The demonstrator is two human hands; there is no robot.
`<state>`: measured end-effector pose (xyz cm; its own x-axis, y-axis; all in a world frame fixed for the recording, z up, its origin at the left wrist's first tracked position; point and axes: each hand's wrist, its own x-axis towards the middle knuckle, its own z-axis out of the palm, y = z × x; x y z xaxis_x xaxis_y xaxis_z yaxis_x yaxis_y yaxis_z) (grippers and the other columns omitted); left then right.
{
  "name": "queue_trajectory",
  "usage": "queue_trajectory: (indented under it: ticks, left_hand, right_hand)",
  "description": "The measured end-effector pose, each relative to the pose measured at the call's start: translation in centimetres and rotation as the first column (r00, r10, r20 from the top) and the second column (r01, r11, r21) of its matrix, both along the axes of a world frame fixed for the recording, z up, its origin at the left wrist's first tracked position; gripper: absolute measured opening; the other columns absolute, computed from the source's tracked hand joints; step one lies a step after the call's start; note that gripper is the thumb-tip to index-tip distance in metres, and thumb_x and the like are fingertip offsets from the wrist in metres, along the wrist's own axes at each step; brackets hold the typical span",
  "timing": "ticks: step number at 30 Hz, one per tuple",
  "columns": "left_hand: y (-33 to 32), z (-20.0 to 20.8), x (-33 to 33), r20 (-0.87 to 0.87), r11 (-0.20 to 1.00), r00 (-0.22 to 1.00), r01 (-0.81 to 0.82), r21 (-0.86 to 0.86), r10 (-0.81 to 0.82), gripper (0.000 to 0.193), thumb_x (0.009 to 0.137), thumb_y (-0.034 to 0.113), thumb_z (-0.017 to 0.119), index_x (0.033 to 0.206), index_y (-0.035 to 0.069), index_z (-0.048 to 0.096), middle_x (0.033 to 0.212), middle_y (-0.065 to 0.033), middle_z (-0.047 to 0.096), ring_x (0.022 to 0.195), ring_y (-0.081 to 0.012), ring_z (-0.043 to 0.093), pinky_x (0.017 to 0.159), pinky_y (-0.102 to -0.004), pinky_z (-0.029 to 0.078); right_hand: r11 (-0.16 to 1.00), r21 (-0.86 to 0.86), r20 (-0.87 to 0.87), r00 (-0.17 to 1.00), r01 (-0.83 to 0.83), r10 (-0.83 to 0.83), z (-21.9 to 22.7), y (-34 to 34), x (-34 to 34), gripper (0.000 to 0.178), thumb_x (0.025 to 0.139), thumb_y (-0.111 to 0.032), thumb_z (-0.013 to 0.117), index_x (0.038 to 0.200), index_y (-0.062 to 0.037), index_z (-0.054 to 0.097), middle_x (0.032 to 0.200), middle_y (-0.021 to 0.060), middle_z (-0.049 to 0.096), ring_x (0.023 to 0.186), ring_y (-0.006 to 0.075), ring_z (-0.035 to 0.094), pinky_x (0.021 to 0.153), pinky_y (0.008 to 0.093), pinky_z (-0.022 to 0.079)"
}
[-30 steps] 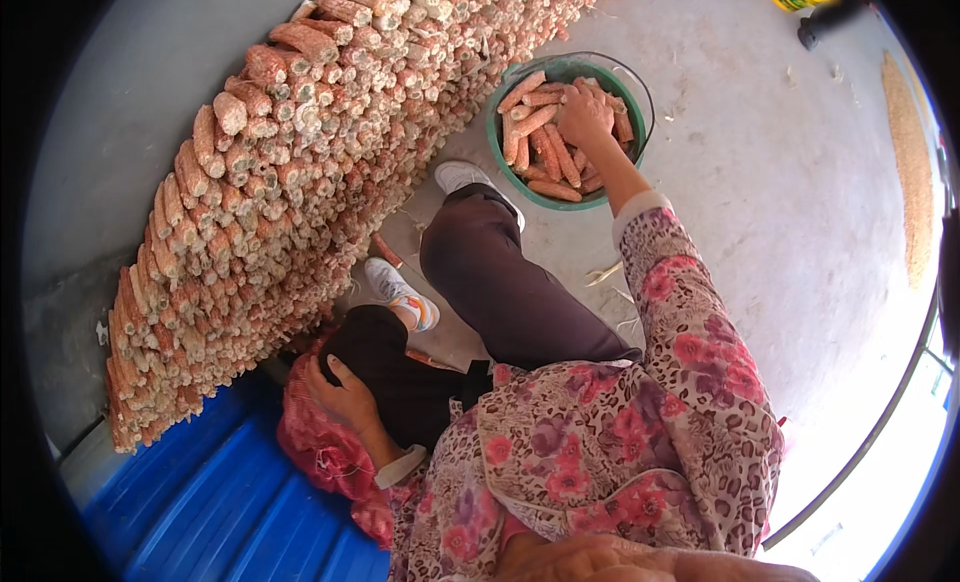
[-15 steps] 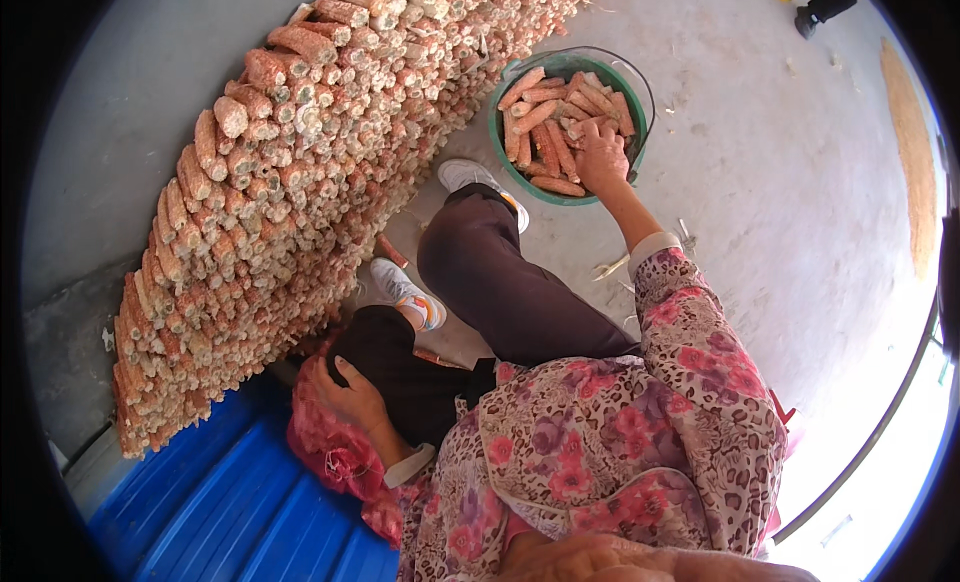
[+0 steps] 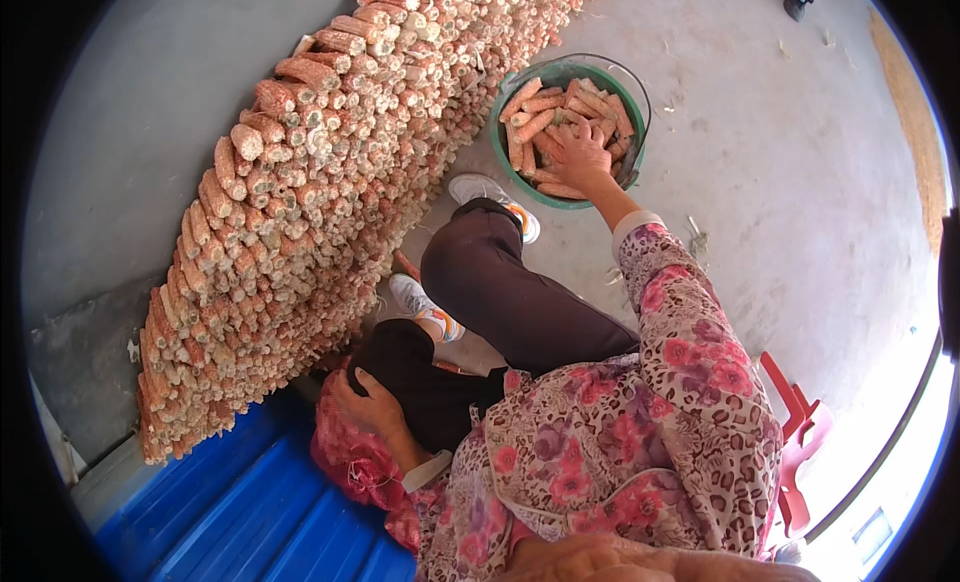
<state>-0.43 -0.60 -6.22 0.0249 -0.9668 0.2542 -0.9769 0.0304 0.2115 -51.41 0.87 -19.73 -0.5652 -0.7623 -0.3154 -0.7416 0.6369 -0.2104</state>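
Note:
My right hand (image 3: 582, 160) is inside a green bucket (image 3: 503, 134), lying over the corn cobs (image 3: 537, 125) with its fingers apart. Reddish, bare cobs fill the bucket, and those right under my palm are hidden. Down at the left, my left hand (image 3: 376, 410) lies with extended fingers beside my bent black-trousered knee (image 3: 420, 382), against a red mesh bag (image 3: 345, 447). It holds nothing that I can see.
A tall stack of corn cobs (image 3: 300, 222) leans along the grey wall at the left. Blue corrugated sheeting (image 3: 250, 502) lies below it. A red plastic chair (image 3: 795, 432) stands at my right. Husk scraps (image 3: 697, 232) lie on the concrete floor. Another person's shoe (image 3: 794, 5) shows at the top right.
My right hand has shifted left and nearer over the cobs in the bucket, its fingers spreading. My left hand stays by the knee. The view has shifted slightly, bringing more of the red chair into sight.

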Motion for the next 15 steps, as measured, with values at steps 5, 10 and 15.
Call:
queue_trajectory:
  ticks: [5, 10, 15]
  left_hand:
    - [0.3, 0.4, 0.5, -0.011, 1.0, 1.0, 0.008, -0.021, -0.008, 0.042, 0.099, 0.031, 0.061, 0.12, -0.006, 0.064, 0.127, -0.0253, 0.064, 0.12, -0.0422, 0.058, 0.105, -0.0493, 0.045]
    - [0.4, 0.2, 0.6, 0.017, 1.0, 1.0, -0.014, 0.009, 0.014, 0.041, 0.099, 0.032, 0.061, 0.121, -0.003, 0.065, 0.126, -0.0234, 0.064, 0.12, -0.0411, 0.059, 0.103, -0.049, 0.046]
    - [0.2, 0.1, 0.6, 0.07, 0.998, 0.997, 0.017, -0.054, -0.014, 0.039, 0.099, 0.032, 0.062, 0.12, -0.001, 0.066, 0.124, -0.0215, 0.065, 0.116, -0.0401, 0.06, 0.101, -0.0486, 0.047]
  right_hand:
    - [1.0, 0.022, -0.073, 0.997, 0.0, 0.001, -2.7, 1.9, -0.1, 0.067, 0.084, -0.026, 0.076, 0.144, -0.0198, 0.045, 0.156, 0.0161, 0.031, 0.136, 0.0419, 0.042, 0.088, 0.0469, 0.06]
    - [0.995, 0.095, -0.09, 0.996, -0.01, 0.018, -2.7, 0.3, -0.6, 0.067, 0.083, -0.017, 0.075, 0.143, -0.0198, 0.045, 0.157, 0.0163, 0.03, 0.136, 0.0435, 0.043, 0.089, 0.0465, 0.061]
    - [0.998, -0.015, -0.064, 0.996, 0.061, -0.062, -1.9, 1.4, -1.0, 0.067, 0.084, -0.023, 0.077, 0.143, -0.0173, 0.046, 0.155, 0.017, 0.032, 0.137, 0.0429, 0.043, 0.097, 0.0448, 0.057]
